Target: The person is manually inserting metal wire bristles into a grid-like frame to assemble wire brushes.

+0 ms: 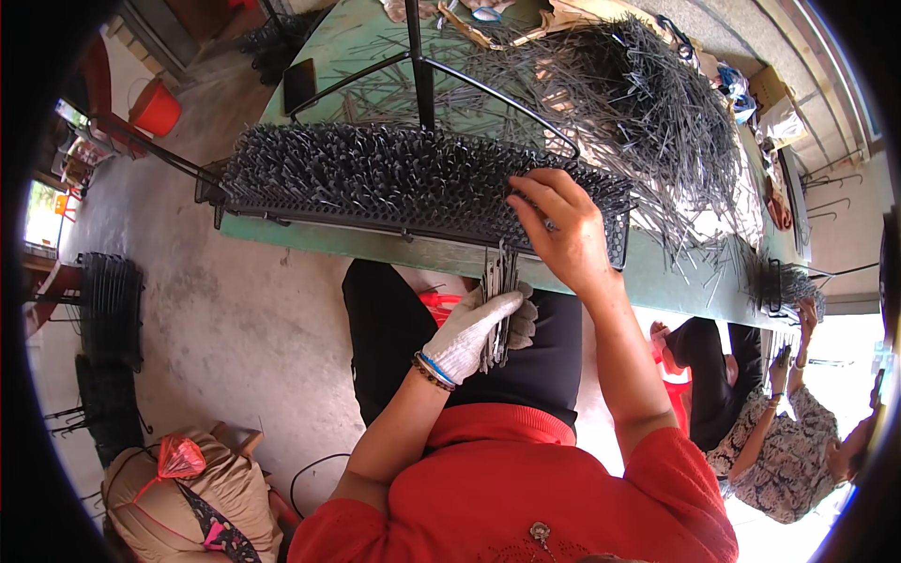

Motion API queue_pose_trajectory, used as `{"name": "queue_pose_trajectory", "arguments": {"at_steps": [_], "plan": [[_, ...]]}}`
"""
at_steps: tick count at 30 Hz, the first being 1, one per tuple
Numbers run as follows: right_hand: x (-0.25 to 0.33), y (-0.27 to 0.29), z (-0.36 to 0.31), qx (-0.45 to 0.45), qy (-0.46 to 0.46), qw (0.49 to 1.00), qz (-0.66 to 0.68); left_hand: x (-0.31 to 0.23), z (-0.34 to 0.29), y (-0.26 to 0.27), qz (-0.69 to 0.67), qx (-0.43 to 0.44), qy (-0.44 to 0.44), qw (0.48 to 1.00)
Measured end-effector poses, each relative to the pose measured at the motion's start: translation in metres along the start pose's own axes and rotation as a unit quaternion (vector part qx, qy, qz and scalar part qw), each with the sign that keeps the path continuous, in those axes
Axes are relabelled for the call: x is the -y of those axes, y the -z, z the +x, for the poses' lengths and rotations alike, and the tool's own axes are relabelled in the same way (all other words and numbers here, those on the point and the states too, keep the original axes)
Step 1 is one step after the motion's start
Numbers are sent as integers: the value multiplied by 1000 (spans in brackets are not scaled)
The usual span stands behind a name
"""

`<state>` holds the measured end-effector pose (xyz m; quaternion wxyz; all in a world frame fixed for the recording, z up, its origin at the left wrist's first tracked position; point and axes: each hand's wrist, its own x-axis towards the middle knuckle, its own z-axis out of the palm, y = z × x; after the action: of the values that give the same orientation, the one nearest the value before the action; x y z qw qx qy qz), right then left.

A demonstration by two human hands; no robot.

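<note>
Head view: green table (666, 289) under grey strips (662, 108), concrete floor (263, 333), red bucket (155, 108).

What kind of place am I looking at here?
Probably a small workshop: a heap of thin metal pieces lies on a green table, a long black rack is packed with dark metal pieces, and another person has a hand at a second rack.

Gloved left hand (469, 333) grips an upright bundle of strips (499, 291), and here's the bare right hand (571, 233), half-curled at the rack (328, 221) and its crowded pins (357, 174); behind, a loose heap (657, 122) sprawls across the green table (662, 291), and a co-worker (788, 450) sits off to the right.
</note>
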<state>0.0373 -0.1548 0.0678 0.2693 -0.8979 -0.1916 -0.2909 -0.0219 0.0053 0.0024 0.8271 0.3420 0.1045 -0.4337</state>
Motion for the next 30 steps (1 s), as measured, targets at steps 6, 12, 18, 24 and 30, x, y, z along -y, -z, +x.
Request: {"name": "queue_pose_trajectory", "arguments": {"at_steps": [6, 12, 18, 24, 30], "plan": [[9, 16, -18, 120, -226, 955, 150, -6, -5, -5, -5, 36, -26, 999], [-2, 16, -33, 129, -366, 881, 269, -1, -4, -9, 7, 58, -29, 998], [3, 22, -28, 168, -305, 910, 225, 2, -3, -8, 17, 37, -25, 999], [-9, 17, -37, 146, -365, 882, 259, 3, -1, -9, 30, 15, -32, 999], [-7, 18, -24, -37, -370, 870, 325, 3, 1, -3, 33, -14, -25, 999]]}}
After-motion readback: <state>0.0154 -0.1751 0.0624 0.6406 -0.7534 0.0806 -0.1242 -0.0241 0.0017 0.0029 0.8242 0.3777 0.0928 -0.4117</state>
